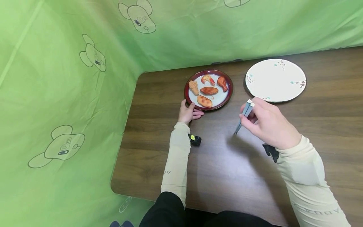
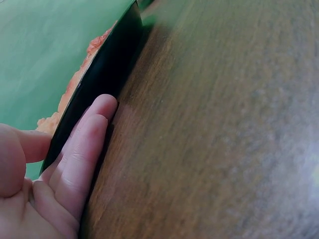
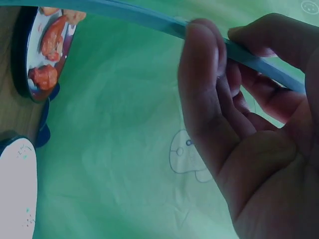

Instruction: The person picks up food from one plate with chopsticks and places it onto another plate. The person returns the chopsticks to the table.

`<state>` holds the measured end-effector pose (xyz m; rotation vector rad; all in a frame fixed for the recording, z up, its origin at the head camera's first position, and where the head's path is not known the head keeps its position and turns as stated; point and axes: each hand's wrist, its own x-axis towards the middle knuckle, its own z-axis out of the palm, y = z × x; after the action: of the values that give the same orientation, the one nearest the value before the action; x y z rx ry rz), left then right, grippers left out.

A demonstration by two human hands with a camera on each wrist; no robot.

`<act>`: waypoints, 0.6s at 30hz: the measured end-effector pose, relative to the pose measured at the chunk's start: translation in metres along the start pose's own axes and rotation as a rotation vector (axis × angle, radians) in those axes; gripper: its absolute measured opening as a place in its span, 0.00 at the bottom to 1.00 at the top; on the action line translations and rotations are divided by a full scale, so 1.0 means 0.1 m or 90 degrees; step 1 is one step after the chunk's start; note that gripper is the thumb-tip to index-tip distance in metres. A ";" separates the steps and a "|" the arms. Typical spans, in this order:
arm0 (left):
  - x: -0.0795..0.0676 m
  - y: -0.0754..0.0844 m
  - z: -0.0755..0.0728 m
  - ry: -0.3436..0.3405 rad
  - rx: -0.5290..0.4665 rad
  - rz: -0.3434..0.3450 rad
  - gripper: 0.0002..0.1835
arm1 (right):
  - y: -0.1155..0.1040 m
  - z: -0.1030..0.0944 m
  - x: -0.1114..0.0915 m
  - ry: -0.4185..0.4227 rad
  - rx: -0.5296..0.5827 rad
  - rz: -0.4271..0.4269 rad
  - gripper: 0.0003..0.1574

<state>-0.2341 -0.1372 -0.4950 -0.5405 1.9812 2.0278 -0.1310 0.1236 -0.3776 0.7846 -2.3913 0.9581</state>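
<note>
Brown wood-grain table (image 1: 147, 132) before me, left corners rounded, glare shining off middle, my shadow slanting across it. Up along far edge now, toward far left corner: round plate (image 1: 230, 88), dark red rim. Further right along same far edge: white plate (image 1: 275, 80), sprig-patterned, bigger, lying apart from red-rimmed one.

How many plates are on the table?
2: the red-rimmed plate, held by the left hand, and the white plate to its right. No others show; one beneath the white plate would be hidden.
</note>
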 end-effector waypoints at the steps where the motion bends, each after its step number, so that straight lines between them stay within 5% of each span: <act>1: 0.00 0.00 0.00 0.001 0.001 0.000 0.30 | 0.00 0.01 0.01 0.001 0.001 -0.004 0.07; 12: 0.00 0.00 -0.01 0.001 -0.004 0.007 0.29 | 0.01 0.05 0.00 -0.036 -0.036 0.045 0.06; 18: -0.01 0.00 0.00 0.003 0.000 0.001 0.30 | 0.03 0.06 -0.04 -0.057 -0.047 0.055 0.13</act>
<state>-0.2335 -0.1375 -0.4943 -0.5445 1.9846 2.0301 -0.1311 0.1223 -0.3858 0.7164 -2.5415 0.8785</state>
